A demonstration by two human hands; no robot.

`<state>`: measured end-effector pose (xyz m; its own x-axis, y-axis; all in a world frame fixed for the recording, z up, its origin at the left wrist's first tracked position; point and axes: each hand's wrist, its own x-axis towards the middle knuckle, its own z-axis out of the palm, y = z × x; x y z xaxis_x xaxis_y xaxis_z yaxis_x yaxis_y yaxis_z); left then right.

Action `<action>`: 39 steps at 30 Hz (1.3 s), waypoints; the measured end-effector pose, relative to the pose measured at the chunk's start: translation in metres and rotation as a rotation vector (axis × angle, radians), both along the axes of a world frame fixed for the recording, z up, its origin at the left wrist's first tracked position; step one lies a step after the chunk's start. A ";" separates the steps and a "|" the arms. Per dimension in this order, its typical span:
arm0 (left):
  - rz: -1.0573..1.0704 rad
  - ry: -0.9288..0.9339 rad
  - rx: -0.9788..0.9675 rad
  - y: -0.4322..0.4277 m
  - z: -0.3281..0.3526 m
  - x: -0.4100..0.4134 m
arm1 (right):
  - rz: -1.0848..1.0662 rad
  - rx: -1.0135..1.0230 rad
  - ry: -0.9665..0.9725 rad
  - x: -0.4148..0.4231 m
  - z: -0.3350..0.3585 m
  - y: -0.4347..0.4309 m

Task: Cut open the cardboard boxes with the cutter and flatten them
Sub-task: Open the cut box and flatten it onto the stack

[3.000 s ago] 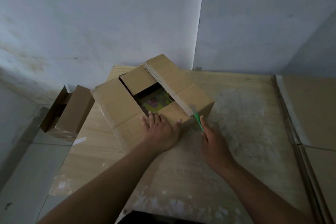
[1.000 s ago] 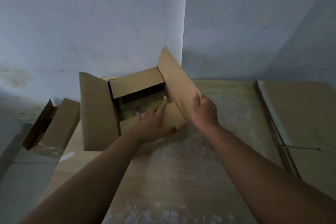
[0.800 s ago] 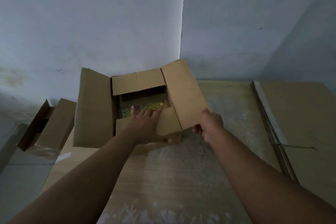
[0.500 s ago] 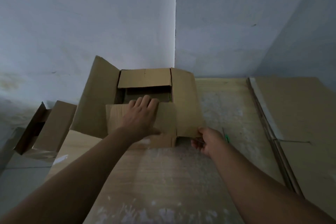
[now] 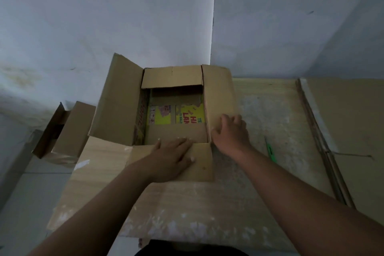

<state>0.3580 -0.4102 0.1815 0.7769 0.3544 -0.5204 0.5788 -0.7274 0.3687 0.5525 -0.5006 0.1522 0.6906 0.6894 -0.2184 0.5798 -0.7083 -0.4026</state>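
Both hands on the big cardboard box. Left hand flat, fingers straight, pressing the near flap down toward the table. Right hand on the right flap, fingers bent near its inner edge; can't tell whether pinching or just pushing.

Progress-wise: smaller box lower down, left of the table, still box-shaped, so not flattened. Big box in the middle, back against the wall corner, top already open, something yellow and printed down inside. Walls still standing, so probably the bottom and the flattening left to do. Green cutter lying loose on the table just right of the right hand, touched by neither. Flattened cardboard at far right, looks done.
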 end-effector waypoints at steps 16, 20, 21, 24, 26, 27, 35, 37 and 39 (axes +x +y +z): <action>-0.069 -0.156 0.117 0.020 -0.035 0.004 | 0.088 -0.097 -0.131 -0.022 0.002 0.032; -0.043 -0.107 0.173 0.039 -0.023 -0.006 | 0.067 -0.158 -0.012 -0.041 -0.012 0.040; -0.024 -0.115 0.304 0.050 -0.019 -0.009 | 0.046 -0.176 -0.004 -0.050 -0.016 0.041; 0.204 -0.142 0.587 0.099 -0.015 -0.019 | -0.014 -0.194 -0.011 -0.077 -0.022 0.042; 0.372 -0.076 0.580 0.136 -0.024 -0.025 | -0.045 -0.156 -0.013 -0.092 -0.024 0.043; 0.429 -0.045 0.533 0.153 -0.030 -0.028 | -0.064 -0.128 -0.026 -0.098 -0.024 0.043; 0.549 -0.368 0.221 0.200 -0.064 -0.036 | -0.103 -0.086 -0.300 -0.117 -0.030 0.049; 0.511 -0.414 0.187 0.207 -0.068 -0.034 | -0.035 -0.126 -0.430 -0.115 -0.028 0.057; 0.474 -0.447 0.174 0.212 -0.070 -0.032 | 0.090 -0.172 -0.445 -0.113 -0.026 0.073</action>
